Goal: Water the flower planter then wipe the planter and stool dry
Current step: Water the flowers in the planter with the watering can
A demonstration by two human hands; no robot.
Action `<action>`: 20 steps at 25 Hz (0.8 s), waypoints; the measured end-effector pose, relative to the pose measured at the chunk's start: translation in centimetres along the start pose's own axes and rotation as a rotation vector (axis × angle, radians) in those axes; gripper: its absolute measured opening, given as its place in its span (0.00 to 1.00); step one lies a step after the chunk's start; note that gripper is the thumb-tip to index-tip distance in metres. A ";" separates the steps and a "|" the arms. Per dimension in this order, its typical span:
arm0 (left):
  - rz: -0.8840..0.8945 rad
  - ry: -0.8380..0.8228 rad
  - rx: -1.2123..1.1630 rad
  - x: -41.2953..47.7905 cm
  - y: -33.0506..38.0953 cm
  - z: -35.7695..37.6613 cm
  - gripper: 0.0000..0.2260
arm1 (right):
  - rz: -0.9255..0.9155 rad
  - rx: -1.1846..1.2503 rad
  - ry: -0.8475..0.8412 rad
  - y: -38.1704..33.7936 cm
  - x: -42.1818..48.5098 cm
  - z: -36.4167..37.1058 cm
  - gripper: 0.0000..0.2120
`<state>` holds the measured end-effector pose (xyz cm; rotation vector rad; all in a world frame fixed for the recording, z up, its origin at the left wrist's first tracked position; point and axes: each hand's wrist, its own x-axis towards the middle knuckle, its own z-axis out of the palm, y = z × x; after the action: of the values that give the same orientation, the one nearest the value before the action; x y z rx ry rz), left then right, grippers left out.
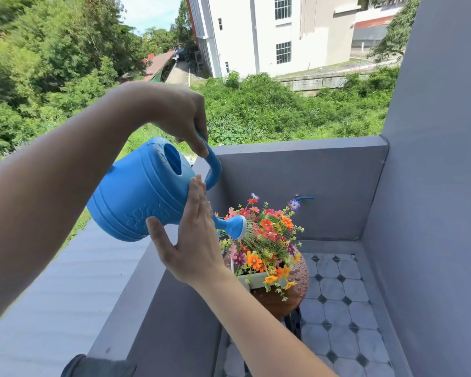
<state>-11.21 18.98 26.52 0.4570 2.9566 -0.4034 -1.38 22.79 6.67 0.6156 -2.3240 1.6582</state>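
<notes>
Now watering can tilted, spout toward flowers.

Left hand tipping blue watering can, right hand steadying, water over flower planter

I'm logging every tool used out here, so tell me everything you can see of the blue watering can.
The watering can looks like moulded blue plastic, with ribbed bands, embossed patterns and an oval fill hole on top. It is tipped spout-down, its white-faced rose spraying fine streams onto the flowers. The left hand grips its handle from above; the right hand lies flat against its side.
</notes>
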 end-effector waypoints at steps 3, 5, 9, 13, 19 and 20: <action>-0.016 0.071 -0.004 -0.4 -0.8 -0.5 0.13 | 0.006 0.000 0.001 -0.3 1.5 -0.2 0.42; -0.039 0.127 -0.022 -0.4 -1.4 -0.9 0.13 | 0.004 -0.023 0.004 -0.2 2.8 -0.6 0.41; -0.069 0.155 -0.046 -0.4 -2.6 -0.7 0.15 | 0.012 -0.057 -0.063 -0.2 3.5 -0.6 0.41; -0.074 0.055 -0.018 -0.9 -2.3 0.7 0.14 | 0.022 0.005 -0.072 -0.5 1.2 0.7 0.42; -0.060 0.047 -0.034 -1.5 -2.1 1.1 0.12 | 0.049 0.027 -0.075 -0.6 0.7 1.0 0.41; -0.066 0.070 -0.055 -1.7 -2.3 1.1 0.13 | 0.045 0.022 -0.069 -0.6 0.9 0.9 0.41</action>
<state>-10.24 16.08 26.30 0.3764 3.0483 -0.3189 -1.86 21.54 7.25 0.6395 -2.3877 1.7109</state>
